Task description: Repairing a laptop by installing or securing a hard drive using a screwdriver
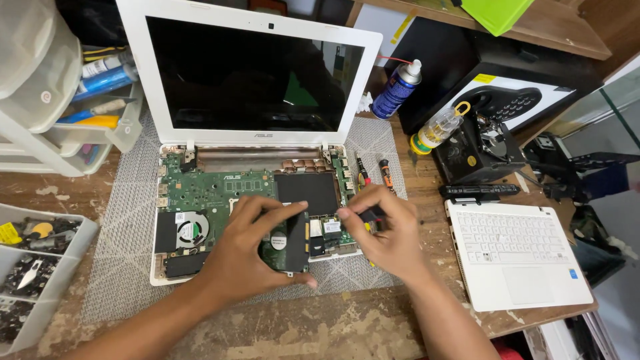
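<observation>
a flat black-and-green hard drive [288, 241], long axis upright over the opened laptop [200, 200], is gripped by the left hand [250, 247]; a small black tool [371, 215] is pinched by the right hand [387, 233].

I am viewing through one head-worn camera only. It is looking steeply down and forward over the near edge of the wooden table [373, 327], sitting close above the opened white laptop [200, 127], and taking in the table's far edge.

A scarred wooden workbench [320, 333] is seen under even light, flanked by white plastic drawers [40, 87] at left, a wooden shelf [560, 33] behind and a glass panel [613, 107] at right.
</observation>
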